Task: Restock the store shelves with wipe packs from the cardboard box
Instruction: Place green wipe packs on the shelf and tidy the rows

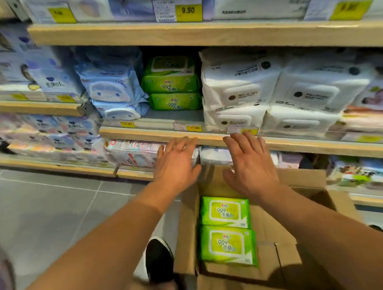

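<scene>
Two green wipe packs (226,230) lie one behind the other in the open cardboard box (278,249) on the floor below me. Two more green packs (172,83) are stacked on the middle shelf (160,131), between blue packs and white packs. My left hand (176,164) and my right hand (250,164) hover palms down, fingers spread, above the box's far end and just under that shelf's front edge. Neither hand holds anything.
Blue wipe packs (114,91) stand left of the green stack and white packs (241,86) right of it. Yellow price tags line the shelf edges. Lower shelves hold more packs. My black shoe (159,259) is left of the box on the grey tile floor.
</scene>
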`<state>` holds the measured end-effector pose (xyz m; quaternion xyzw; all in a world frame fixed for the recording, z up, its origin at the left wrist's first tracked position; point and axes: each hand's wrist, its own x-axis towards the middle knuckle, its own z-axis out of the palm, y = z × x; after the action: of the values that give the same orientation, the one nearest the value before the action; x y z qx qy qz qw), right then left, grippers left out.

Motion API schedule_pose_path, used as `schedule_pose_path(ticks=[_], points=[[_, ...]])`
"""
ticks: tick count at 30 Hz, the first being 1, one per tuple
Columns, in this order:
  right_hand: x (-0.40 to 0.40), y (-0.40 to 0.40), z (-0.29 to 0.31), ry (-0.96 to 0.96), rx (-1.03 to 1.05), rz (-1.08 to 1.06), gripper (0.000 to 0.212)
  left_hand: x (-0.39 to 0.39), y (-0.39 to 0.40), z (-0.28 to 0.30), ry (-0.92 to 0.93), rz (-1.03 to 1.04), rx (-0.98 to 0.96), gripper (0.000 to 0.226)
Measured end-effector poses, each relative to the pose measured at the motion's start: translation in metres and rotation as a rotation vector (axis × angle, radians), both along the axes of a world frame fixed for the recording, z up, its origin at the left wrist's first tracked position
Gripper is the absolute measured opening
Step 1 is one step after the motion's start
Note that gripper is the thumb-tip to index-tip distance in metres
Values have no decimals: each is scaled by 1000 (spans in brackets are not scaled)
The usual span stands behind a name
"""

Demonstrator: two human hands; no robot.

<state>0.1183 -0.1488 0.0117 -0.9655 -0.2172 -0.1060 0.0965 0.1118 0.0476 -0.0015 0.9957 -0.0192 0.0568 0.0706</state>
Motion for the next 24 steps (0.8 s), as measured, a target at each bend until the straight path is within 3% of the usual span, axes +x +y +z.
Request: schedule_pose_path(ticks=[10,24], points=[[-74,-72,-50,230,-112,38,75,-90,-75,-58,190,-130,-49,73],[-80,-120,-154,613,-138,31,72,-88,-102,-168,557,-215,76,86]])
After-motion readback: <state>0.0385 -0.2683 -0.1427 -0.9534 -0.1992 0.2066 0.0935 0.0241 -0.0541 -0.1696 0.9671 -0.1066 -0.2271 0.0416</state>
